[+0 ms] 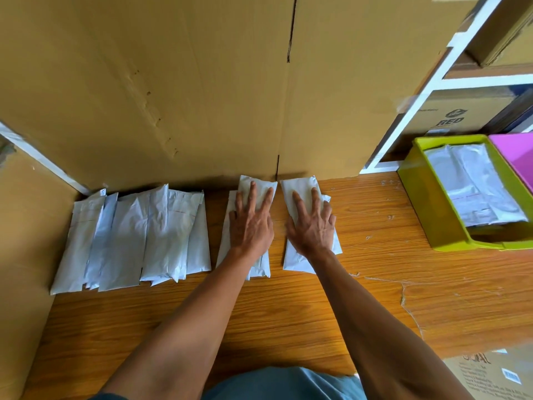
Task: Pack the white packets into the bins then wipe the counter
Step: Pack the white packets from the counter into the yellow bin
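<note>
white packets lie under both flat hands, left (pixel 250 223) and right (pixel 312 226).

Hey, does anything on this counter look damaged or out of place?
Yes. The wooden counter has whitish scratches and peeling marks right of the right hand, running toward the near edge. The large cardboard sheet behind is dented and scuffed. The white packets lie neatly.

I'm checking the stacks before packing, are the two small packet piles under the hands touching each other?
Apart. The head view shows a strip of bare counter between the left pile and the right pile.
</note>
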`<state>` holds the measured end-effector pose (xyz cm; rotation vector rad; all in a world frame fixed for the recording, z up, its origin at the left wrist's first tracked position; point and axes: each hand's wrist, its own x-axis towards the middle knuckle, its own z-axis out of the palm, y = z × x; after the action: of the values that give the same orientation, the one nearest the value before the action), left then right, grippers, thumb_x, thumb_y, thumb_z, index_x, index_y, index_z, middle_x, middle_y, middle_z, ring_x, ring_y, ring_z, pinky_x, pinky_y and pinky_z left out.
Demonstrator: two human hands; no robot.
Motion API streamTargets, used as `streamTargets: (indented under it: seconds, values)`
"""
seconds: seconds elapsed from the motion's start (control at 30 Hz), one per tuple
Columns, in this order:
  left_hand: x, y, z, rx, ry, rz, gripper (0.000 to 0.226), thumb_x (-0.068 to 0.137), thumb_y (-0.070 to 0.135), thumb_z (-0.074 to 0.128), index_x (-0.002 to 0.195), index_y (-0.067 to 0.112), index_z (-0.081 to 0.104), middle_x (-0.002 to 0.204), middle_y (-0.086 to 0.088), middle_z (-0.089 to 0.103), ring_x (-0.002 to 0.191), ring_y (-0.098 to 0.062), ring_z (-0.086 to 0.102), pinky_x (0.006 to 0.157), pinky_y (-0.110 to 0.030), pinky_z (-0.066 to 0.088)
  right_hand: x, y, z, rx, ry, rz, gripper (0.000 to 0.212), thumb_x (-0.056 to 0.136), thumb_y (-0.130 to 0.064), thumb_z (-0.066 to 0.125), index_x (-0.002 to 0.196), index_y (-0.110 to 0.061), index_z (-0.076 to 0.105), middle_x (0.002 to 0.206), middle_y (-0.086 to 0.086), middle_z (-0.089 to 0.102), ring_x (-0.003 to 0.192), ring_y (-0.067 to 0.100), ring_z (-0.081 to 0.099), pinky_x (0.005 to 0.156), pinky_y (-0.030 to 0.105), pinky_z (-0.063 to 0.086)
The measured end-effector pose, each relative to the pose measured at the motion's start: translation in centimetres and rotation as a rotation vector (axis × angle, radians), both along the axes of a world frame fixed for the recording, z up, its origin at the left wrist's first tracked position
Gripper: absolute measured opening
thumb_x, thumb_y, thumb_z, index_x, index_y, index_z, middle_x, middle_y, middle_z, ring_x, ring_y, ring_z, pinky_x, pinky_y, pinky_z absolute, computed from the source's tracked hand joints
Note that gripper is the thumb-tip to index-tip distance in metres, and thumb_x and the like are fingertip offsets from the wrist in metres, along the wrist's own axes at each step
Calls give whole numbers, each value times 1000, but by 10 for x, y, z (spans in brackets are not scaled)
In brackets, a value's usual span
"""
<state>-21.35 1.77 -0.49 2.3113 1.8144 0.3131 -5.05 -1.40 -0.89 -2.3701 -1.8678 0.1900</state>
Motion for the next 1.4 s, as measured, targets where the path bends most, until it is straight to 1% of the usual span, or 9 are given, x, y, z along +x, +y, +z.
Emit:
streamTargets:
  seconds: [0.07,0.13,0.27,0.43,0.63,0.83,0.97,1.13,1.4]
  values:
    - [6,-6,7,33,-38,3,73,104,34,47,167,43,13,178,-1,0,161,-35,6,114,-59,41,1,-5,6,39,-12,-12,72,94,-54,50,161,-37,29,172,16,18,133,48,41,98,52,43]
    - [13,-10,14,33,-80,-3,72,104,33,47,167,43,14,178,0,2,161,-34,6,112,-61,43,3,-10,12,69,-14,-30,71,93,-54,49,160,-37,32,170,17,22,131,47,43,96,53,45]
    - [32,-18,25,3,-176,-45,71,107,33,46,168,43,11,178,2,3,161,-35,9,115,-61,39,14,-27,28,123,-22,-76,70,93,-56,47,158,-35,34,168,18,25,126,44,45,94,52,46]
    - [67,-33,29,0,-202,-123,75,105,30,47,169,38,10,178,1,4,159,-38,15,117,-60,36,46,-59,44,201,-29,-177,71,91,-52,53,157,-34,37,167,20,28,123,44,47,91,52,45]
    - [126,-61,39,64,-272,-202,72,101,32,48,168,31,21,177,-3,16,154,-38,25,118,-58,36,98,-99,57,243,-55,-261,72,92,-53,54,159,-35,36,166,19,28,124,43,45,91,52,43]
    - [197,-93,50,62,-269,-259,72,105,33,48,169,32,15,177,1,10,158,-32,19,116,-58,41,158,-134,78,318,-55,-318,75,89,-54,55,159,-36,35,167,19,27,125,44,45,96,54,43]
    - [257,-119,64,66,-282,-280,69,103,36,41,169,29,21,177,-1,14,156,-36,24,119,-58,37,215,-165,87,322,-53,-349,76,90,-57,51,161,-37,32,168,19,24,129,46,44,98,55,43]
    - [327,-144,73,47,-305,-273,69,108,34,46,170,29,16,178,1,7,158,-33,17,117,-56,36,279,-198,92,336,-74,-370,74,92,-57,48,160,-35,31,167,18,25,127,46,44,97,55,44]
    - [403,-149,90,61,-311,-267,67,109,30,43,170,27,16,178,0,6,159,-32,15,123,-51,26,350,-197,104,325,-57,-404,73,92,-59,46,160,-37,31,167,16,25,124,45,45,102,56,39]
